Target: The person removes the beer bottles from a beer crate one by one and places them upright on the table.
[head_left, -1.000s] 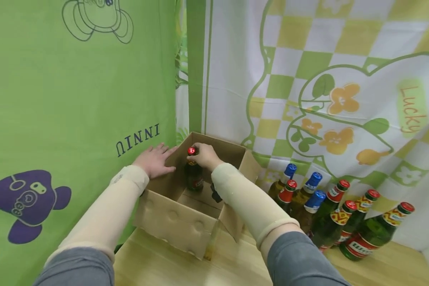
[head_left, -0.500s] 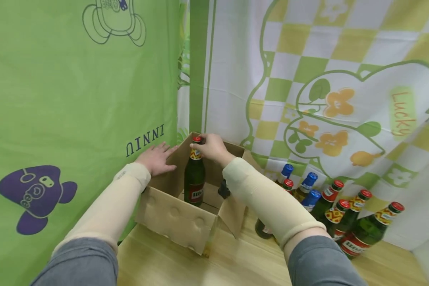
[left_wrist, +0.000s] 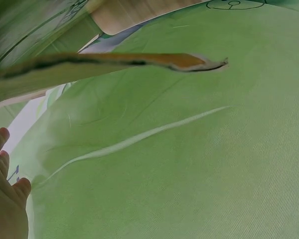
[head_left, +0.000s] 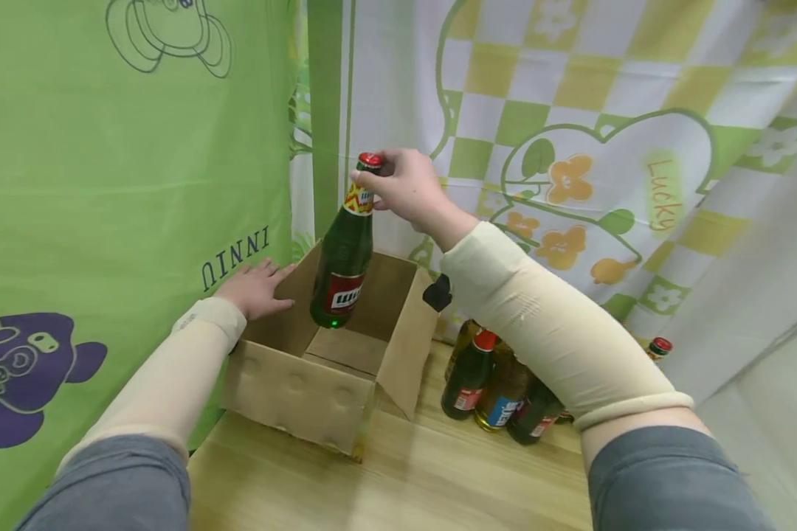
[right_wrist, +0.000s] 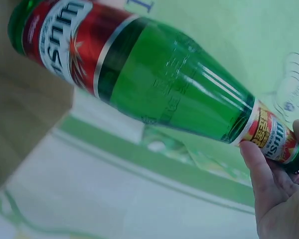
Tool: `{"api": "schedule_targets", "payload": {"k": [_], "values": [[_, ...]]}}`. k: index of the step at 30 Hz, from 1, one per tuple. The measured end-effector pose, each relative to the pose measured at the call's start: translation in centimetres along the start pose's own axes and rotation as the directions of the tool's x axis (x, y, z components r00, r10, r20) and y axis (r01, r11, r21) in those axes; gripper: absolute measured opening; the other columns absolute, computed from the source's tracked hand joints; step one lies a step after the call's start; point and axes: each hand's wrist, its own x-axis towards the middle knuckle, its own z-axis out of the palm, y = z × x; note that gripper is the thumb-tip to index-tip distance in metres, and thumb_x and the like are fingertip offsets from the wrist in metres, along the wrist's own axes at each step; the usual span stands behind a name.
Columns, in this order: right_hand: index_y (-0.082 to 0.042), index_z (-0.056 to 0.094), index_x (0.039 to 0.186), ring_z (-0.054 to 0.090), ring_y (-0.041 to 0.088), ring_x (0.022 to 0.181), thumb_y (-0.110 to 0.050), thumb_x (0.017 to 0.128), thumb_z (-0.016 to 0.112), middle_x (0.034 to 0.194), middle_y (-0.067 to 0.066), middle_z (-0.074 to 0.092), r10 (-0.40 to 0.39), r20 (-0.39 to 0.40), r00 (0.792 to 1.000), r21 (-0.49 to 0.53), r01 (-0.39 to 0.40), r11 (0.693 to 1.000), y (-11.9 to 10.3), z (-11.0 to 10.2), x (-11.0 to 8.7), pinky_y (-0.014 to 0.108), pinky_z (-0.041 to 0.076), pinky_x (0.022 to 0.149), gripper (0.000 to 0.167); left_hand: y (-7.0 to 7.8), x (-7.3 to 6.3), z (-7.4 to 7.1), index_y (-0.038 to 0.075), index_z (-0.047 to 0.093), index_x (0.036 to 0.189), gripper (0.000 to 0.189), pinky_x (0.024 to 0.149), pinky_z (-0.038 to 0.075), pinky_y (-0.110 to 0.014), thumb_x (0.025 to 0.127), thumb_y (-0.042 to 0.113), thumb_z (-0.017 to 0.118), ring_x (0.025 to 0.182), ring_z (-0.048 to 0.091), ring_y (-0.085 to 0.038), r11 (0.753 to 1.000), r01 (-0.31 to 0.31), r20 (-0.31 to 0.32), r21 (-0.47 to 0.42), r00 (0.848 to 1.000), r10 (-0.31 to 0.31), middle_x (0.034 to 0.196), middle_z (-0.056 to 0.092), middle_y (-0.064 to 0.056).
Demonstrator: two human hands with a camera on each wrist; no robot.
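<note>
In the head view a green beer bottle (head_left: 347, 247) with a red cap and red label hangs tilted above the cardboard box (head_left: 299, 394), its base still just inside the opening. My right hand (head_left: 412, 184) pinches it by the neck, just under the cap; the right wrist view shows thumb and fingers around the neck label of the same bottle (right_wrist: 174, 82). My left hand (head_left: 255, 289) lies with fingers spread at the box's left rim. Only part of the left hand (left_wrist: 7, 199) shows in the left wrist view, near the green cloth.
Several bottles (head_left: 468, 380) stand on the wooden table (head_left: 405, 479) right of the box, partly hidden behind my right forearm. One open box flap (head_left: 408, 354) leans out on that side. A green curtain (head_left: 139, 184) and a patterned white curtain (head_left: 505, 66) hang close behind.
My right hand has raised the bottle from deep inside the box to above its rim. The left hand keeps its place at the rim. The head view has shifted slightly.
</note>
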Motion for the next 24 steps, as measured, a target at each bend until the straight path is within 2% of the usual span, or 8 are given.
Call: {"api": "schedule_targets", "payload": {"k": [5, 10, 14, 18, 24], "values": [[-0.003, 0.067, 0.125, 0.070, 0.020, 0.097, -0.025, 0.101, 0.070, 0.114, 0.010, 0.072, 0.003, 0.032, 0.999, -0.095, 0.000, 0.995, -1.8, -2.7, -1.3, 0.030, 0.063, 0.077, 0.033, -1.8, -0.4, 0.3, 0.000, 0.025, 0.162, 0.083, 0.120, 0.011, -0.068, 0.102, 0.048, 0.055, 0.150, 0.020, -0.053, 1.000, -0.007, -0.002, -0.003, 1.000, 0.007, 0.159, 0.031, -0.034], [0.001, 0.065, 0.128, 0.070, 0.023, 0.104, -0.022, 0.101, 0.069, 0.118, 0.013, 0.071, 0.003, 0.003, 1.000, -0.023, -0.003, 1.000, -2.9, -5.3, -2.9, 0.030, 0.063, 0.078, 0.036, -3.4, -0.9, -0.1, -0.001, 0.024, 0.162, 0.084, 0.120, 0.009, -0.069, 0.102, 0.050, 0.055, 0.149, 0.019, -0.055, 1.000, 0.013, 0.007, 0.005, 1.000, -0.013, 0.159, 0.029, -0.035], [0.004, 0.064, 0.126, 0.070, 0.023, 0.104, -0.019, 0.101, 0.069, 0.115, 0.015, 0.071, 0.010, -0.028, 1.000, -0.001, -0.010, 1.000, -2.9, -7.4, -4.5, 0.030, 0.063, 0.078, 0.034, -4.1, -1.1, -0.4, -0.002, 0.022, 0.162, 0.085, 0.120, 0.008, -0.070, 0.103, 0.052, 0.053, 0.148, 0.018, -0.056, 1.000, 0.015, 0.004, 0.002, 1.000, -0.015, 0.159, 0.028, -0.035], [0.004, 0.064, 0.126, 0.071, 0.021, 0.095, -0.021, 0.101, 0.069, 0.113, 0.015, 0.071, 0.060, -0.029, 0.998, -0.077, -0.063, 0.995, -1.0, -9.1, -6.6, 0.029, 0.063, 0.077, 0.036, -4.5, -1.0, -0.2, -0.003, 0.023, 0.161, 0.087, 0.119, 0.009, -0.071, 0.102, 0.054, 0.052, 0.148, 0.019, -0.057, 1.000, 0.011, -0.006, 0.014, 1.000, -0.011, 0.158, 0.029, -0.035], [0.004, 0.064, 0.125, 0.073, 0.020, 0.085, -0.026, 0.102, 0.069, 0.113, 0.019, 0.072, 0.157, -0.019, 0.987, -0.248, -0.156, 0.956, 4.1, -10.8, -10.4, 0.028, 0.063, 0.076, 0.038, -5.5, -1.3, 0.2, -0.004, 0.022, 0.161, 0.088, 0.119, 0.009, -0.071, 0.103, 0.057, 0.049, 0.148, 0.018, -0.057, 1.000, 0.013, -0.003, 0.007, 1.000, -0.013, 0.159, 0.029, -0.035]]}}
